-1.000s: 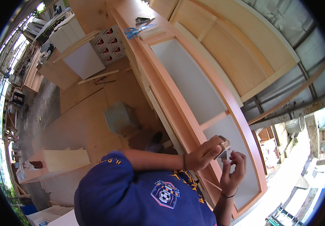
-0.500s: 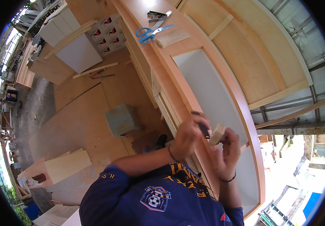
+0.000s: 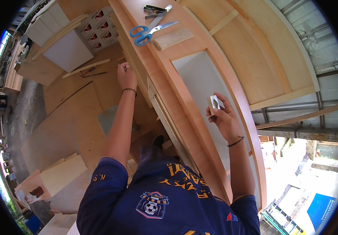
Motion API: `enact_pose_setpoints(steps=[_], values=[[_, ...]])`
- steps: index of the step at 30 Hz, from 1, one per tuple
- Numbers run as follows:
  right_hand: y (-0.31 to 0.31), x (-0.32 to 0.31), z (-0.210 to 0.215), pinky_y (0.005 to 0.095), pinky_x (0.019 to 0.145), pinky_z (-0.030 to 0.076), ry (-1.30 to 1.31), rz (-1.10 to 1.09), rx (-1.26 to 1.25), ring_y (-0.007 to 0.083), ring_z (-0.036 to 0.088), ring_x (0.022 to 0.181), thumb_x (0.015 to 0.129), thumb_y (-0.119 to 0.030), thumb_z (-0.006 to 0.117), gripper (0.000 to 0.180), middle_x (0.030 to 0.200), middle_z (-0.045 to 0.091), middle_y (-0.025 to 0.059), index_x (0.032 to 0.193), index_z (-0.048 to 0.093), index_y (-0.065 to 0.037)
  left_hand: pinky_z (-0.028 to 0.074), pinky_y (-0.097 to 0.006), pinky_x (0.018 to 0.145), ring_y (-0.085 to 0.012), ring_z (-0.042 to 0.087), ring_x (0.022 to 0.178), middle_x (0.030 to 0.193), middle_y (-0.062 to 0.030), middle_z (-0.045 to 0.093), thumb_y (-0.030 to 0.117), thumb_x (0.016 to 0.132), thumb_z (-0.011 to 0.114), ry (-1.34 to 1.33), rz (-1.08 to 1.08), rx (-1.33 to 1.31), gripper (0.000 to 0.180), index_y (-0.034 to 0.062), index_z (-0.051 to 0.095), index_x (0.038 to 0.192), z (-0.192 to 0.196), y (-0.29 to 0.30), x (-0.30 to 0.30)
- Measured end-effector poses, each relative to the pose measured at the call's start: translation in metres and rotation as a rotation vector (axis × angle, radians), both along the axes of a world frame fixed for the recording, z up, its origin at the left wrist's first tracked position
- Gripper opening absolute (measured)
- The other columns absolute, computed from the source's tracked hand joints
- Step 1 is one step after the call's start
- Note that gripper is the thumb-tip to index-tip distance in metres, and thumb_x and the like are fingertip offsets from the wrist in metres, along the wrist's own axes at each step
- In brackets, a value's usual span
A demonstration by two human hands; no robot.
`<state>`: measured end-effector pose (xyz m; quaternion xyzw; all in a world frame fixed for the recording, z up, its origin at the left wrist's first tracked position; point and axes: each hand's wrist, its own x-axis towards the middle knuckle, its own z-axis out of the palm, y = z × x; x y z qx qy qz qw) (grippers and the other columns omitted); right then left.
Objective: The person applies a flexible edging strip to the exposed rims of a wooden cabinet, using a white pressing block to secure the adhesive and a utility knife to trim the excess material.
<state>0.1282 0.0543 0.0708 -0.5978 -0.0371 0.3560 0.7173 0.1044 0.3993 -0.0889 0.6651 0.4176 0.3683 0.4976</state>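
My right hand (image 3: 228,124) grips a small block (image 3: 215,103) with a pale wooden side and a bright white face bearing a dark mark. It is held above the white recessed panel (image 3: 196,72) of the long wood-toned cabinet piece. My left hand (image 3: 127,77) is stretched out over the floor, left of the cabinet's edge. Its fingers are closed, and what they hold, if anything, is too small to make out. Blue-handled scissors (image 3: 147,34), a flat wooden block (image 3: 173,38) and a black stapler-like tool (image 3: 155,10) lie on the cabinet's far end.
A grey-green stool (image 3: 107,119) stands partly behind my left forearm. Plywood sheets (image 3: 65,117) cover the floor. A wooden strip (image 3: 86,68) and a saw-like tool lie farther off. A large framed plywood panel (image 3: 251,51) rises along the cabinet's right side.
My hands have parted. The left has swung far out to the left over the floor. The right has raised the small block and turned its white face into view.
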Motion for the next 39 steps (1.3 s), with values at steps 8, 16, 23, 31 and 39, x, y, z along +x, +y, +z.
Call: enact_pose_setpoints(steps=[8,16,23,31,39], values=[[0.022,0.029,-0.028,0.0255,0.063,0.046,-0.158,0.040,-0.245,0.0132,0.057,0.078,0.082,-0.002,0.057,0.043,0.099,0.057,0.0084,0.123,0.043,-0.005,0.037,-0.050,0.086,-0.0283,0.053,0.104,0.112,-0.0118,0.055,0.037,0.089,0.046,0.326,0.206,-0.083,0.037,0.0064,0.053,0.109,0.034,-0.031,0.072],[0.056,0.043,-0.042,0.0222,0.073,0.042,-0.352,0.211,-0.345,0.0094,0.051,0.089,0.088,-0.008,0.054,0.043,0.104,0.055,0.0075,0.129,0.040,-0.005,0.035,-0.050,0.089,-0.0278,0.051,0.108,0.116,-0.0098,0.052,0.037,0.091,0.043,0.417,0.149,-0.019,0.036,0.0081,0.050,0.110,0.039,-0.033,0.070],[0.069,0.039,-0.047,0.0220,0.071,0.042,-0.350,0.163,-0.197,0.0078,0.050,0.085,0.093,-0.013,0.050,0.028,0.104,0.056,0.0049,0.118,0.051,-0.003,0.037,-0.049,0.089,-0.0297,0.049,0.111,0.119,-0.0116,0.050,0.039,0.090,0.043,0.419,0.151,-0.003,0.039,0.0072,0.051,0.111,0.035,-0.031,0.069],[0.078,0.046,-0.059,0.0234,0.072,0.041,-0.485,0.174,-0.352,0.0086,0.047,0.081,0.095,-0.017,0.046,0.016,0.088,0.051,0.0020,0.099,0.049,-0.002,0.037,-0.049,0.088,-0.0299,0.051,0.107,0.114,-0.0122,0.051,0.036,0.090,0.044,0.402,0.152,0.010,0.034,0.0072,0.051,0.109,0.033,-0.032,0.073],[0.102,0.054,-0.067,0.0254,0.071,0.041,-0.688,0.153,-0.363,0.0110,0.046,0.077,0.095,-0.018,0.045,0.017,0.083,0.051,0.0048,0.093,0.047,-0.001,0.035,-0.048,0.087,-0.0284,0.051,0.105,0.112,-0.0112,0.051,0.033,0.091,0.043,0.399,0.153,0.023,0.030,0.0084,0.049,0.107,0.027,-0.029,0.075]])
